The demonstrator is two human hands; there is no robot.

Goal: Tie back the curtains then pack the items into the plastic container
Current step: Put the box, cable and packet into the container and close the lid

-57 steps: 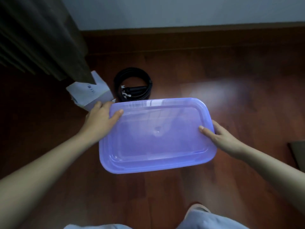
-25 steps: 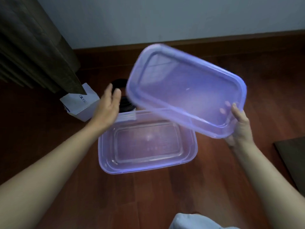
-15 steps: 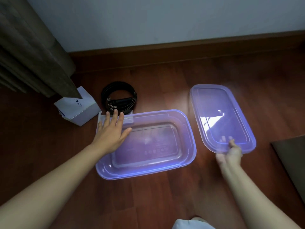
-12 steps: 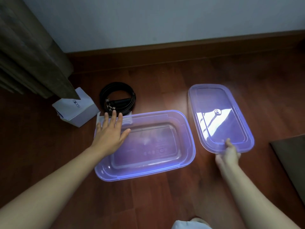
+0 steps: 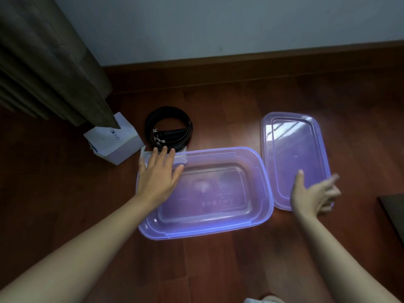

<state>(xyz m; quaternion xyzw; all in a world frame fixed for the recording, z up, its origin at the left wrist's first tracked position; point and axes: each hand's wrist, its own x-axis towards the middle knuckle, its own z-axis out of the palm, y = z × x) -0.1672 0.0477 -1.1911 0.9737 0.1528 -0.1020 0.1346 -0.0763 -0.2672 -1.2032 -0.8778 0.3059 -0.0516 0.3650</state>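
Container (image 5: 196,234) open, empty, lid (image 5: 295,149) beside it; left grip (image 5: 157,178) rests flat on its rim, right grip (image 5: 310,197) released; box (image 5: 113,141), coil (image 5: 168,127) unpacked.

The container (image 5: 267,193) lies open-topped at centre frame, and most of its mouth is free from above. The left hand (image 5: 157,178) lies flat across its upper-left corner and covers that part. The lid (image 5: 295,154) lies along the container's right side, with the blurred right hand (image 5: 310,197) spread over its lower end. Just above the covered corner sits the black coil (image 5: 169,134). Left of the coil, the white box (image 5: 113,138) is partly tucked under the curtain (image 5: 50,62) hem. Bare floor (image 5: 218,110) spans the upper middle and lower centre.
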